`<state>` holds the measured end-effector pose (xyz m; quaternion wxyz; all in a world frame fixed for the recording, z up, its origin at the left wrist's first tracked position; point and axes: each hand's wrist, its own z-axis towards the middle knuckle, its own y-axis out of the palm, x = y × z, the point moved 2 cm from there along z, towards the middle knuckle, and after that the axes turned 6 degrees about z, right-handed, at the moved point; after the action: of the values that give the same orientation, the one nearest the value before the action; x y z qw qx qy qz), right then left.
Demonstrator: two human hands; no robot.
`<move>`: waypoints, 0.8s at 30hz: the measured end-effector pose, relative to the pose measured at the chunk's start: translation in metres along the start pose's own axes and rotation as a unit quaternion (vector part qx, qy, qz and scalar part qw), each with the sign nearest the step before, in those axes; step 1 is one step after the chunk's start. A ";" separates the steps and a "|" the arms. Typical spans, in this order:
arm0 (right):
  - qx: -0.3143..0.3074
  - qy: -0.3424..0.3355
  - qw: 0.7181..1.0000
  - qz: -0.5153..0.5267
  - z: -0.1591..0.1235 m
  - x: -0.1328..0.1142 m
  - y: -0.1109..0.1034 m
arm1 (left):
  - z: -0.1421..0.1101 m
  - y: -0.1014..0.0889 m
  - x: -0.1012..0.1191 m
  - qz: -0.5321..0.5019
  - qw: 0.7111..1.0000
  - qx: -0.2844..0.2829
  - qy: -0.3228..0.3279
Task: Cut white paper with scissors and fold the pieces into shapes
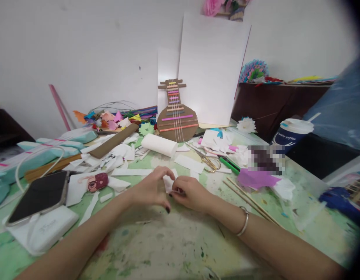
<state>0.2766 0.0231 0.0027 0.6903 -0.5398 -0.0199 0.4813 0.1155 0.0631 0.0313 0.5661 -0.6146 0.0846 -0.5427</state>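
I count, from afar, two bare hands (pixel 152 188), one brown cardboard lute (pixel 177 116), one white paper roll (pixel 158 145), two slim wooden sticks (pixel 241 190), one gold-handled pair of scissors (pixel 212 165), one black-screened phone (pixel 41 194), one white rounded power bank (pixel 53 227) and one navy-and-white coffee cup (pixel 293 136).

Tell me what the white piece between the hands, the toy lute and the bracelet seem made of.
White piece: probably thin paper, matte; it looks flimsy and dull, though partly hidden.
Toy lute: likely cardboard, matte brown, judging by its flat, cut-out shape.
Bracelet: apparently metal, smooth and silvery, given its bright glint.
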 end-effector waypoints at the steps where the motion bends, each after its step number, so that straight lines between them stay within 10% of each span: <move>1: -0.005 -0.003 1.000 0.013 0.000 -0.003 0.001 | -0.007 0.003 0.003 0.013 1.000 -0.011 -0.011; 9: -0.116 -0.053 0.991 0.051 -0.009 -0.014 -0.018 | -0.027 0.016 -0.003 0.008 1.000 0.007 -0.008; 24: -0.084 -0.074 0.987 0.117 -0.012 0.000 -0.023 | -0.026 0.011 -0.009 -0.011 0.996 -0.034 0.082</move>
<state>0.2985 0.0156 0.0153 0.5783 -0.5568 -0.0482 0.5943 0.0973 0.0499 0.0115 0.5299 -0.5880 0.1421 -0.5943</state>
